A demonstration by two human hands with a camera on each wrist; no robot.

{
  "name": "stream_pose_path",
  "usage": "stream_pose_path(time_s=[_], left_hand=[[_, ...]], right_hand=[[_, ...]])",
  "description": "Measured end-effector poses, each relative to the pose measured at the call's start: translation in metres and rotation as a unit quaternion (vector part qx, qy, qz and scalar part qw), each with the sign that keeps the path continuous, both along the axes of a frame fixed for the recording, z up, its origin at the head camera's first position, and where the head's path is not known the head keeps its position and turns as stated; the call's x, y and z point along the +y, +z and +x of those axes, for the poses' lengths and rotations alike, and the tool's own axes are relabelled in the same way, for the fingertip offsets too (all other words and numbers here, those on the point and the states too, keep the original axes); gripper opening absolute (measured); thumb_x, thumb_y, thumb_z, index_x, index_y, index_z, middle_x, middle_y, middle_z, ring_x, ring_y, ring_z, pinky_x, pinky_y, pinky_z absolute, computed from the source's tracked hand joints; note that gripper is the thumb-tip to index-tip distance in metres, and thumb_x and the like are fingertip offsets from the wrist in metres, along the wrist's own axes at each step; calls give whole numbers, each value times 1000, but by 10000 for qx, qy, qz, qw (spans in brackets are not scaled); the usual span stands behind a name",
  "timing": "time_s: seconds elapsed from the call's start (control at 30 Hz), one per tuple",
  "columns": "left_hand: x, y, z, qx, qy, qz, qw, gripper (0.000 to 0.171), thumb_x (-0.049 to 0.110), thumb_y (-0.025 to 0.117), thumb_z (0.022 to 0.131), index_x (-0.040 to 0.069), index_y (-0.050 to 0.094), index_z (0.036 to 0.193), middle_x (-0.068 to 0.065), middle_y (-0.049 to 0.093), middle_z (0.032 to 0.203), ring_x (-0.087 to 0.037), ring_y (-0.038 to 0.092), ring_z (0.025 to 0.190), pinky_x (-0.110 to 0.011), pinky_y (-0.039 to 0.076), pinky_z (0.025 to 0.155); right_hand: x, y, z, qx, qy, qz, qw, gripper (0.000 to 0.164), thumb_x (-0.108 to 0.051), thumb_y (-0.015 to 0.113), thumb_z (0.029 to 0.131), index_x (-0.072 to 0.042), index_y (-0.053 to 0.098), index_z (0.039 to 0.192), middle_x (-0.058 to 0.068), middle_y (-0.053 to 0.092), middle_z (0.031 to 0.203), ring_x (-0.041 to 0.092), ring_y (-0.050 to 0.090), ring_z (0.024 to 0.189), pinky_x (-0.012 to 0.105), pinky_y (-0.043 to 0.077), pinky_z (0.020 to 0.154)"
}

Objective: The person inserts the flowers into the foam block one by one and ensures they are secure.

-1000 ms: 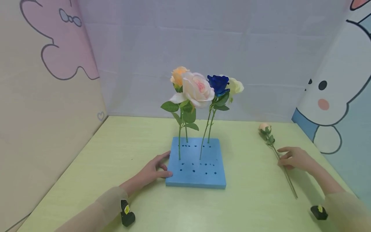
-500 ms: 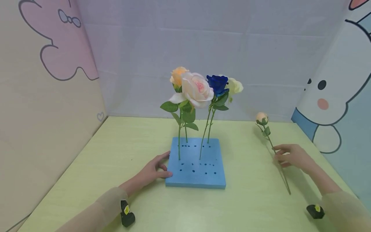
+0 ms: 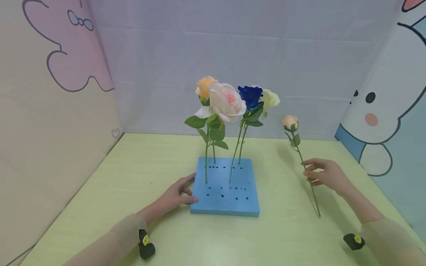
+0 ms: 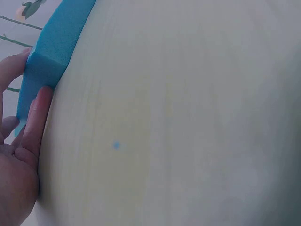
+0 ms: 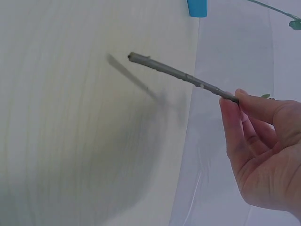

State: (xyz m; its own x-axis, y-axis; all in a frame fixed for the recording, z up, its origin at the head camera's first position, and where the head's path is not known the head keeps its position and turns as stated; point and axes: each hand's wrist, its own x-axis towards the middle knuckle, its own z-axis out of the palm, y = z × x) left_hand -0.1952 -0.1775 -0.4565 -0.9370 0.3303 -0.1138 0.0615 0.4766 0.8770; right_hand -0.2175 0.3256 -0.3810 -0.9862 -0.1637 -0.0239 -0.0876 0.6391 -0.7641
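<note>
My right hand [image 3: 327,175] pinches a peach rose [image 3: 290,122] by its long stem [image 5: 174,71] between thumb and fingertips. The bloom tilts up and left, and the stem's cut end hangs above the table. At the left side of a blue foam block [image 3: 226,207] rests my left hand [image 3: 171,197], its thumb near the front corner and its fingers against the edge [image 4: 55,52]. Standing in the block are an orange rose [image 3: 204,88], a pale pink rose [image 3: 227,102], a blue rose [image 3: 250,97] and a cream rose [image 3: 270,98].
Several small holes dot the top of the block. The pale yellow-green table [image 3: 133,159] is bounded by a white cloth [image 3: 159,74] behind and cartoon-printed side panels. A dark wrist camera [image 3: 354,241] hangs by the right sleeve, another dark camera [image 3: 145,244] by the left.
My right hand has lifted the peach rose off the table and carried it to the left, the bloom rising. My left hand and the block stay where they were.
</note>
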Motion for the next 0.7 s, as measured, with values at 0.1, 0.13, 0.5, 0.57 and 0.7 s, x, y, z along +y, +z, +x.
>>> stream_pose_path(time_s=[0.1,0.13,0.5,0.57,0.7], left_hand=[[0,0,0,28,-1,-46,10000,91,36,80,82,26,28,157,-3,40,157,-14,59,99,-33,44,89],[0,0,0,34,-2,-60,10000,91,36,80,83,26,28,157,-3,40,157,-14,59,99,-33,44,88],[-1,-1,-2,26,-11,-30,10000,92,38,80,82,26,28,157,-3,41,156,-14,59,98,-32,45,86],[-1,-1,-2,11,-4,-29,10000,92,38,80,82,26,28,157,-3,41,156,-14,59,98,-32,45,86],[0,0,0,-35,23,-13,10000,92,37,81,81,27,29,157,-2,41,156,-15,59,99,-32,45,87]], right_hand=[[-8,3,0,42,-5,-105,9999,47,-14,66,95,7,52,134,20,69,101,15,72,77,33,60,67],[-11,4,0,56,3,-137,9999,46,-14,66,95,6,52,133,20,69,100,16,72,76,33,60,67],[-38,10,6,465,183,-748,9959,32,-14,66,95,2,55,120,4,68,84,12,73,76,32,60,66],[-44,11,7,606,205,-915,9937,28,-12,66,95,1,56,117,0,68,82,12,73,75,32,60,65],[-57,11,10,885,212,-1131,9894,26,-11,66,94,1,56,114,-2,69,79,11,73,74,31,60,65]])
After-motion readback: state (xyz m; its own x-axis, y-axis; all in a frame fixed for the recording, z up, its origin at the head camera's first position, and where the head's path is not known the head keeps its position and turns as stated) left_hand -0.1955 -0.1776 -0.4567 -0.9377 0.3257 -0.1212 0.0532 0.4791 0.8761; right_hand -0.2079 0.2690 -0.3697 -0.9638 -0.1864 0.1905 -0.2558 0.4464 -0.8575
